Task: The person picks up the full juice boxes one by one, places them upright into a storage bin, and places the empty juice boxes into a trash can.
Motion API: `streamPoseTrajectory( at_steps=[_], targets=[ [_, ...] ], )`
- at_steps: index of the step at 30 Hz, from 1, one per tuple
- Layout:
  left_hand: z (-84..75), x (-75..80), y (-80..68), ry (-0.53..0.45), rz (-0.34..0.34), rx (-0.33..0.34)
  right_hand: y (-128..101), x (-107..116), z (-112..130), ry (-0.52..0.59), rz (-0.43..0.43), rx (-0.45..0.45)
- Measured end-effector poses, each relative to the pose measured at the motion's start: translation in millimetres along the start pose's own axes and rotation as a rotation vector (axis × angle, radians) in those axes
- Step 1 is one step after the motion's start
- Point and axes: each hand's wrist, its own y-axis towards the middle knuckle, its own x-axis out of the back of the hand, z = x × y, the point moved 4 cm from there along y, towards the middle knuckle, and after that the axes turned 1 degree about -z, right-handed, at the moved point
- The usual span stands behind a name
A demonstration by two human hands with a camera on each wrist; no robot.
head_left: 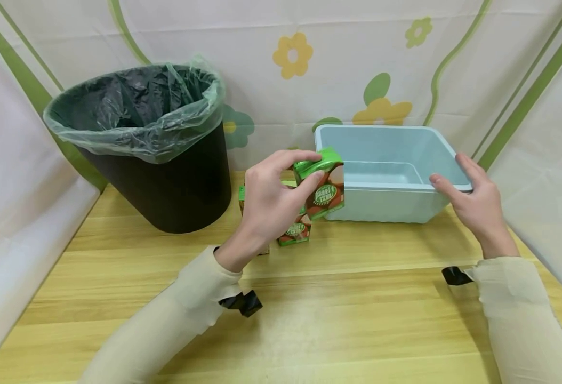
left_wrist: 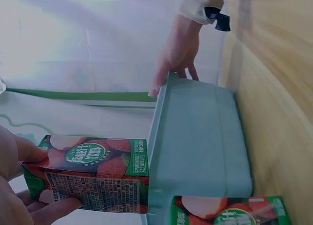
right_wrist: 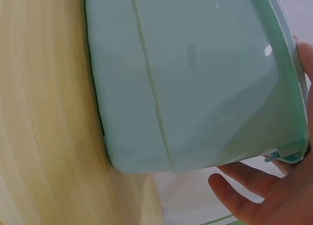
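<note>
The wooden table (head_left: 338, 314) is nearest and carries everything. At its far left stands a black bin (head_left: 166, 176) (lined with a thin plastic bag). At the far right is a pale blue tub (head_left: 386, 200); the right hand (head_left: 478, 205) rests on its rim with fingers nearly straight. The left hand (head_left: 269, 200) grips a green juice carton (head_left: 323, 184), lifted just beside the tub. A second carton (head_left: 294, 233) lies on the table below.
</note>
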Motion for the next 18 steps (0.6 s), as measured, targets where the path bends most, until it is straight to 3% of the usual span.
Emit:
streamPoseTrajectory(
  at_steps=[18],
  targets=[
    [-8.3,-20.9,42.3,-0.018,-0.042,0.01,-1,0,0,0.009,0.015,-0.021]
  ],
)
